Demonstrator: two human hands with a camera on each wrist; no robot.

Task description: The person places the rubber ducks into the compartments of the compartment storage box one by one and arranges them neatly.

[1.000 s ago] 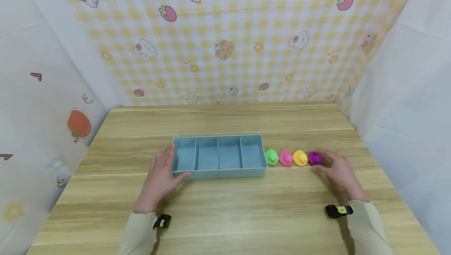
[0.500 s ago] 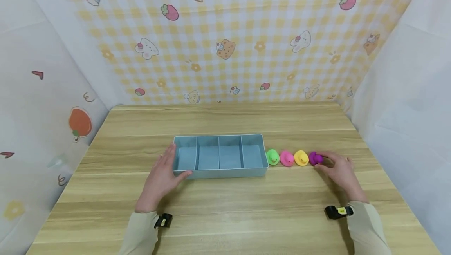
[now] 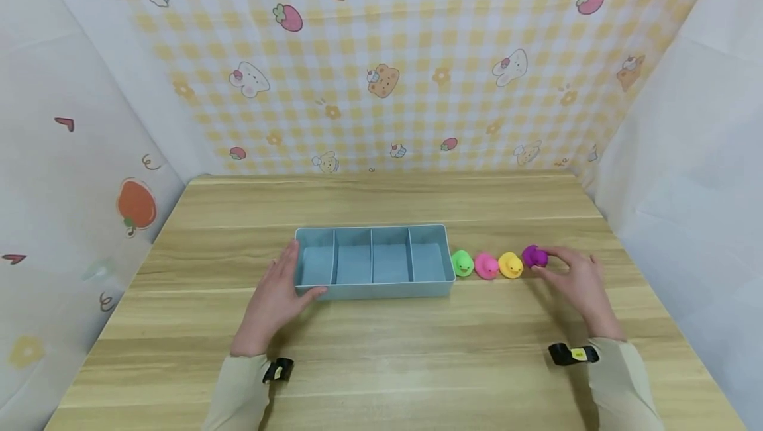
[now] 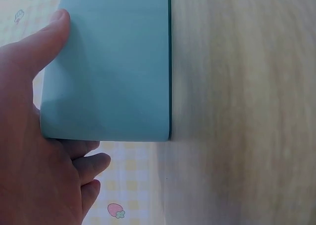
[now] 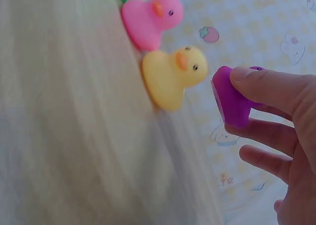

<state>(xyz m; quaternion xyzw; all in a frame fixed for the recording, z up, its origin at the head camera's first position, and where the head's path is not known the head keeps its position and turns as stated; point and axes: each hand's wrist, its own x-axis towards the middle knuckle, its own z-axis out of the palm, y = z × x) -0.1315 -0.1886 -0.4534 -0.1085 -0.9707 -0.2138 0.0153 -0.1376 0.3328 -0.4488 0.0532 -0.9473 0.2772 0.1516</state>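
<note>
In the head view, my right hand (image 3: 578,282) pinches a purple rubber duck (image 3: 535,257) between thumb and fingers. In the right wrist view the duck (image 5: 232,99) is off the table, its flat base facing left. My left hand (image 3: 271,302) rests against the left end of a blue-grey box (image 3: 381,291) with several compartments in a row. The thumb lies on the front wall and the fingers extend along the end wall. Between the box and my right hand sit a green duck (image 3: 462,264), a pink duck (image 3: 487,266) and a yellow duck (image 3: 510,265).
The wood-grain table (image 3: 381,358) carries the box and ducks. A yellow checked cloth (image 3: 417,106) with printed cartoons hangs behind it. White cloths (image 3: 679,173) hang at both sides. Each wrist wears a black camera (image 3: 572,354).
My right hand has raised the purple duck from the end of the row, where it stood on the table. The left hand stays at the box, and the view has shifted slightly.
</note>
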